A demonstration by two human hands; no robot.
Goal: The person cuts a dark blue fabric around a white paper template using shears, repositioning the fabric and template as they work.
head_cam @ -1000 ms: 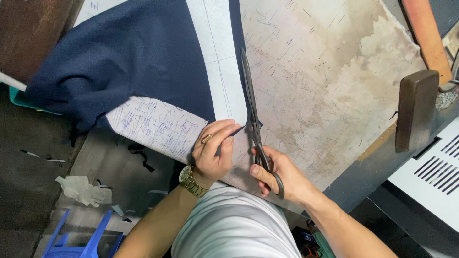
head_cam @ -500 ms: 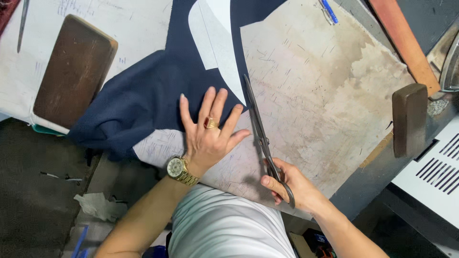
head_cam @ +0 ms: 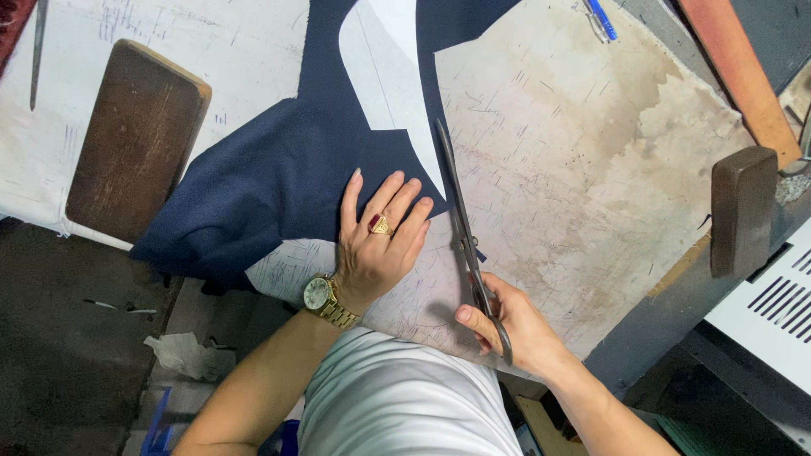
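Right hand: my right hand (head_cam: 517,328) is closed through the loops of the long dark metal shears (head_cam: 466,238), thumb in the near bow, fingers wrapped round the far one, so I can drive the blades along the desk.
Shears: the blades lie low and nearly closed, pointing away from me, the tip just at the edge of the dark navy woven cloth (head_cam: 279,181); they run along the cloth's right edge, so the lower blade can ride on the board.
Left hand: my left hand (head_cam: 378,241) is spread flat, fingers fanned, palm pressing down half on the cloth and half on the white paper pattern (head_cam: 384,72). It grips nothing; it pins both layers just beside the blades, so the cloth cannot creep.
Cloth: it lies flat across the middle of the desk, with the paper piece on top running away from me; its loose left part bunches toward the desk's near edge.
Board: the stained pale cutting board (head_cam: 583,169), scored and marked, lies under the shears.
Weights: a brown wooden block (head_cam: 135,139) rests well to the left on white marked paper; a darker block (head_cam: 742,221) stands at the right edge, well apart from the cloth.
Far corner: a blue pen (head_cam: 598,19) lies beyond the board.
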